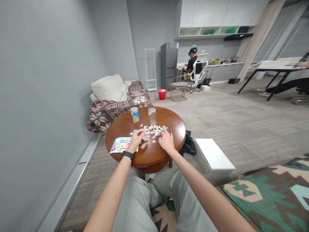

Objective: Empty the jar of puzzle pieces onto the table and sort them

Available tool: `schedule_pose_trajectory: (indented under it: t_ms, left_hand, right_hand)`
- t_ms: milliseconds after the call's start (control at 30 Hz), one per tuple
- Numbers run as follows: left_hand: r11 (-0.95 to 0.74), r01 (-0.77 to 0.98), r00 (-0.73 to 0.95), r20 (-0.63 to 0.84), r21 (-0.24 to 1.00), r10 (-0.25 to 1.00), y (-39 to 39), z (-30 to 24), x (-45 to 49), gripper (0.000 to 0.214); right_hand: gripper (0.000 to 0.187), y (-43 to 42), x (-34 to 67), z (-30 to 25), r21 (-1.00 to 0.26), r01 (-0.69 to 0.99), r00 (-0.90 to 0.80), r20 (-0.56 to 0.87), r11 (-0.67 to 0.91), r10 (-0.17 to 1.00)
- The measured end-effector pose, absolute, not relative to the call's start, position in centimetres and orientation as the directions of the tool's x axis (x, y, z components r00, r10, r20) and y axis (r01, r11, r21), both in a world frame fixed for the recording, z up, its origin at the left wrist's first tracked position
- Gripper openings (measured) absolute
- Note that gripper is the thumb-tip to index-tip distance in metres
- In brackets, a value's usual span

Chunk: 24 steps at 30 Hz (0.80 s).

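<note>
Many small pastel jigsaw pieces (154, 129) lie loose in a heap on the round brown wooden table (177, 124). My left hand (137, 139), with a black watch (127, 155) on its wrist, is at the heap's left side. Its thumb and fingertips come together, and whatever they pinch is too small to make out. At the right of the heap, my right hand (166, 140) is palm down, fingers partly apart, fingertips touching the pieces. A picture sheet (118, 145) with a yellow cartoon figure lies partly behind my left forearm.
Behind the pieces stand a clear jar (152, 116) and a blue-labelled jar (135, 116). A white box (214, 154) and a black bag (189, 143) are on the floor at right. Farther back are a red bucket (162, 94) and a seated person (193, 62).
</note>
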<state>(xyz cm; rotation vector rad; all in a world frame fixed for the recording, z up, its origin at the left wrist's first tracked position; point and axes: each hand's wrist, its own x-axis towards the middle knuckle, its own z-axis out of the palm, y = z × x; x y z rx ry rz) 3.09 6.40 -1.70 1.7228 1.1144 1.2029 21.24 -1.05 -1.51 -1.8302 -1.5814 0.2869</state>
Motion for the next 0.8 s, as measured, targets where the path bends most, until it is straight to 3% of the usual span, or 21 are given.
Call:
schedule_pose_trajectory:
  t_ms: [67, 133, 500, 800]
  left_hand:
    - [-0.297, 0.163, 0.018, 0.299, 0.941, 0.954, 6.7, -1.9, 2.7, 0.030]
    - [-0.279, 0.134, -0.041, 0.287, 0.951, 0.957, 6.8, -2.0, 2.6, 0.029]
    - [-0.263, 0.146, 0.006, 0.265, 0.954, 0.964, 6.9, -2.4, 2.7, 0.029]
    - [-0.309, 0.194, 0.063, 0.303, 0.931, 0.951, 6.8, -2.6, 2.8, 0.027]
  right_hand:
    - [0.043, -1.1, 21.2, -1.4, -0.621, 0.784, 0.232, 0.264, -0.019, 0.936]
    - [0.044, -1.2, 21.2, -1.4, -0.614, 0.789, 0.228, 0.265, -0.018, 0.937]
    - [0.044, -1.5, 20.8, -1.4, -0.406, 0.910, 0.049, 0.296, 0.079, 0.954]
    - [0.038, -0.8, 21.8, -1.5, -0.519, 0.854, 0.172, 0.360, 0.044, 0.917]
